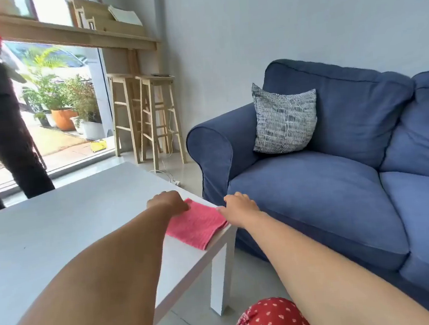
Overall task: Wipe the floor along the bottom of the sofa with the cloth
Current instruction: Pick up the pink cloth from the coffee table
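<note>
A folded pink cloth (197, 224) lies flat on the near right corner of a white coffee table (65, 219). My left hand (167, 201) rests on the cloth's far left corner, fingers curled onto it. At the cloth's right edge my right hand (239, 206) touches it with the fingers spread. The cloth is still flat on the table. A blue sofa (326, 178) stands to the right, and a strip of pale tiled floor (253, 267) runs between its base and the table leg.
A patterned grey cushion (283, 120) leans in the sofa's left corner. Two wooden stools (147, 119) stand by the wall beyond, with a white cable on the floor. A person in dark trousers (0, 124) stands at the far left by the glass door. My red-patterned knee (268, 318) is below.
</note>
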`<state>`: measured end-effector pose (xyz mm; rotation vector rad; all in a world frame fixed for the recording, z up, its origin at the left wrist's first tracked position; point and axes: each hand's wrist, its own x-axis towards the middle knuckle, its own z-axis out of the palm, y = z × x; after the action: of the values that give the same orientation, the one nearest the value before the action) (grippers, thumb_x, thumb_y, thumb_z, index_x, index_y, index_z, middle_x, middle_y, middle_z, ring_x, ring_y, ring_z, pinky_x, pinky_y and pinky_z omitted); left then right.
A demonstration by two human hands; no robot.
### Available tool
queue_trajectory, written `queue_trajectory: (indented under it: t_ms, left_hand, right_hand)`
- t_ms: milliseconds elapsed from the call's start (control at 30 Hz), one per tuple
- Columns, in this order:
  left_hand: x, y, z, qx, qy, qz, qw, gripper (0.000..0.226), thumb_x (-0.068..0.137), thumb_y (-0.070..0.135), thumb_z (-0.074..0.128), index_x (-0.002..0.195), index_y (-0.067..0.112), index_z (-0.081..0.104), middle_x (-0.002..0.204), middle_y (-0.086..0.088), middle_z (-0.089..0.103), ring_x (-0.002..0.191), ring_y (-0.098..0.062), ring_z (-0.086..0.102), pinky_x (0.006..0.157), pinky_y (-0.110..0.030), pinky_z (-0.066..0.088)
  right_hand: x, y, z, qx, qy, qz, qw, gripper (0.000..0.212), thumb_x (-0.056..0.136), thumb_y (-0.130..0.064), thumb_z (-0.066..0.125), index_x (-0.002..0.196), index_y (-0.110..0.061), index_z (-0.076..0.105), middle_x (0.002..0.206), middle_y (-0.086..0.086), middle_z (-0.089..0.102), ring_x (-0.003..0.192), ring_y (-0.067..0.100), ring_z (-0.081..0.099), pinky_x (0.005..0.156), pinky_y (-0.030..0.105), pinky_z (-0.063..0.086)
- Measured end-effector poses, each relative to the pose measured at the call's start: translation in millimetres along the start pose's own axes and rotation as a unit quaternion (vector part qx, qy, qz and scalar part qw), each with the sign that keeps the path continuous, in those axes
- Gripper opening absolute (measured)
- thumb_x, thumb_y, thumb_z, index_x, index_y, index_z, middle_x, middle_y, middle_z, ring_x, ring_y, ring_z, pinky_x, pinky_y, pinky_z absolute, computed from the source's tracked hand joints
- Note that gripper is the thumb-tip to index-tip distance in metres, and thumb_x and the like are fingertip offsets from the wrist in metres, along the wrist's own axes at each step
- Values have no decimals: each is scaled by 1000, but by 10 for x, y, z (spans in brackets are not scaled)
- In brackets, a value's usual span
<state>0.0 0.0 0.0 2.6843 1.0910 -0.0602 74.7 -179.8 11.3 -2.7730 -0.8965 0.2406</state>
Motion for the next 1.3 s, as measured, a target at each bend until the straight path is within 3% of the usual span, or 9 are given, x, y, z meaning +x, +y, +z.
queue_trajectory:
  t_ms: [333,433,500,633,700,833,933,1067,1300]
  left_hand:
    - [-50,-56,148,-107,-57,-50,991,42,79,44,72,103,11,62,84,-4,63,82,-23,64,79,-32,53]
    - [-84,63,82,-118,-37,-36,992,38,78,39,73,99,10,61,81,-3,61,78,-21,62,71,-31,50]
    - [-92,207,17,-130,-31,-13,991,41,78,37,75,103,7,63,79,-3,60,78,-21,60,70,-32,48]
    - [-122,699,-83,-276,-85,35,957,43,75,24,81,108,2,62,99,-13,65,91,-29,63,78,-36,54]
    - [-211,1085,-65,-304,-121,82,941,31,80,21,78,104,6,65,88,-11,64,75,-24,60,60,-28,50]
    - [-380,1801,195,-366,-197,129,900,5,86,16,71,91,16,68,82,-7,62,67,-19,55,57,-25,47]
    - [-566,2463,590,-352,-275,168,879,9,88,21,68,95,24,70,94,-3,67,82,-20,59,71,-32,51]
    - [-986,3360,1204,-331,-367,197,847,11,90,21,65,99,27,69,92,0,67,78,-17,59,59,-25,50]
    - [-1661,4399,2449,-247,-452,221,828,14,92,13,60,101,22,65,84,-1,61,66,-15,55,53,-26,48]
  right_hand:
    - [118,-37,415,148,-8,104,983,60,84,-45,71,129,-10,54,137,13,50,119,34,55,91,40,47]
    - [157,33,435,215,5,112,970,21,76,-31,71,79,-17,56,103,10,64,87,28,60,67,32,48]
    - [100,147,349,313,-1,100,945,22,76,-17,62,63,-18,46,73,6,57,65,24,54,51,27,42]
    - [-106,659,0,486,-20,115,866,16,83,0,53,73,-12,57,66,8,59,51,18,56,47,26,50]
    - [-223,1109,-166,530,-15,127,838,14,86,1,54,82,-11,61,73,10,62,59,20,60,55,31,55]
    - [-529,2041,-441,536,-13,157,830,14,87,-2,61,99,-8,66,81,11,69,69,22,66,66,36,57]
    - [-922,2824,-611,502,-23,193,843,24,86,-2,63,109,-5,67,86,14,70,70,23,68,66,35,57]
    - [-1501,3790,-689,483,-18,261,836,17,89,-5,63,105,-10,65,87,13,68,72,24,66,68,34,57]
    - [-2298,5051,85,519,-11,410,750,13,91,-12,61,104,-9,60,87,12,67,73,26,66,66,34,55]
